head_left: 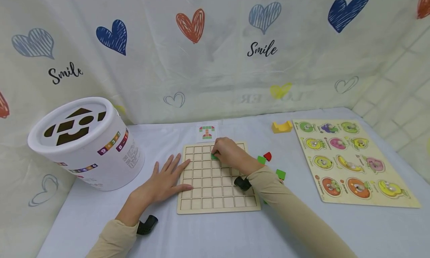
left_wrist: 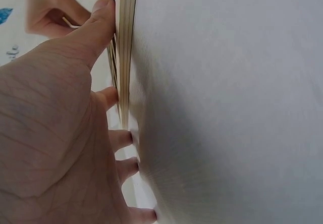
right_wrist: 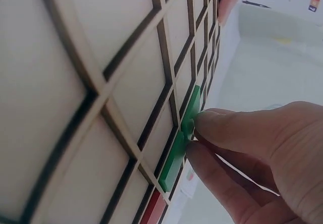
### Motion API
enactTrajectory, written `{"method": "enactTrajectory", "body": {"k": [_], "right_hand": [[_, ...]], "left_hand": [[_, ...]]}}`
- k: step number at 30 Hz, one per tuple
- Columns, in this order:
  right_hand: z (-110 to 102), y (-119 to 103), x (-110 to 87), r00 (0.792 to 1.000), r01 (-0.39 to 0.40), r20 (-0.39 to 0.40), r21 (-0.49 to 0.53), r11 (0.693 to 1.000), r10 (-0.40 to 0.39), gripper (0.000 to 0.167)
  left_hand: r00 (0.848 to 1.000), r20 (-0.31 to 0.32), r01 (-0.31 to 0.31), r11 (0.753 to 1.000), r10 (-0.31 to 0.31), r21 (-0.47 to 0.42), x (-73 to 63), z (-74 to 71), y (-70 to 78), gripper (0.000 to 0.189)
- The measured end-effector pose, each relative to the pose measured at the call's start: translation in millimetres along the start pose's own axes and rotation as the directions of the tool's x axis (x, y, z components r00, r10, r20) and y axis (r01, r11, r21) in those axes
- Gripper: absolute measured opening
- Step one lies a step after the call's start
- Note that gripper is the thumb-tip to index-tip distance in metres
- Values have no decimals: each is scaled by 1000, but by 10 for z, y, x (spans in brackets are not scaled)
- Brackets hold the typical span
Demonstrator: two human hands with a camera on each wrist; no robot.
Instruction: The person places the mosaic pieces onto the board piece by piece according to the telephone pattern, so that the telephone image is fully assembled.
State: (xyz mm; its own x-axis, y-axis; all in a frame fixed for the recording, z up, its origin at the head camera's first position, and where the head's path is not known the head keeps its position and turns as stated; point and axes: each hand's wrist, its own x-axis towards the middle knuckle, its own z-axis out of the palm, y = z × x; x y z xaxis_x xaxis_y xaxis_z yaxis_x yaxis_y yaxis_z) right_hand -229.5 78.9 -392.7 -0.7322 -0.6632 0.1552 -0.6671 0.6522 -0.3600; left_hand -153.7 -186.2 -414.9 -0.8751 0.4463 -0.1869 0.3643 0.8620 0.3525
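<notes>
My right hand (head_left: 231, 153) pinches a small green tile (right_wrist: 191, 112) between thumb and fingertips at a far cell of the wooden grid board (head_left: 201, 203). Beside it in the right wrist view, another green tile (right_wrist: 173, 164) lies in the grid, followed by a red piece (right_wrist: 152, 209). In the head view the right hand covers much of that row. My left hand (head_left: 166, 181) lies with fingers spread at the board's left side. Its thumb and index finger touch the board's edge (left_wrist: 125, 47), while the other fingers rest on the cloth.
A patterned card (head_left: 207, 132) lies behind the board. To the right are a red piece (head_left: 267, 156), green tiles (head_left: 280, 174), a yellow arched block (head_left: 282, 127) and a fruit puzzle board (head_left: 352, 161). A white bucket (head_left: 100, 164) with a slotted lid stands left.
</notes>
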Motion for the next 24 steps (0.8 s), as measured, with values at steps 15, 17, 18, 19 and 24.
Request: {"method": "enactTrajectory", "body": {"k": [15, 17, 18, 19, 24], "right_hand": [[-145, 91, -315, 995, -31, -91, 208, 978, 51, 14], [-222, 151, -430, 994, -45, -82, 232, 972, 66, 15], [-262, 189, -492, 994, -58, -73, 238, 970, 77, 15], [-305, 230, -556, 995, -68, -62, 229, 971, 84, 14], [-510, 431, -871, 990, -136, -3, 143, 980, 138, 10]], "left_hand": [[1000, -7, -8, 1000, 8, -16, -16, -19, 29, 89], [1000, -8, -11, 1000, 11, -20, -20, -18, 32, 89], [1000, -8, -12, 1000, 11, -20, -23, -18, 32, 89], [1000, -9, -14, 1000, 13, -19, -24, -16, 30, 89], [1000, -8, -9, 1000, 9, -4, -19, 2, 4, 89]]}}
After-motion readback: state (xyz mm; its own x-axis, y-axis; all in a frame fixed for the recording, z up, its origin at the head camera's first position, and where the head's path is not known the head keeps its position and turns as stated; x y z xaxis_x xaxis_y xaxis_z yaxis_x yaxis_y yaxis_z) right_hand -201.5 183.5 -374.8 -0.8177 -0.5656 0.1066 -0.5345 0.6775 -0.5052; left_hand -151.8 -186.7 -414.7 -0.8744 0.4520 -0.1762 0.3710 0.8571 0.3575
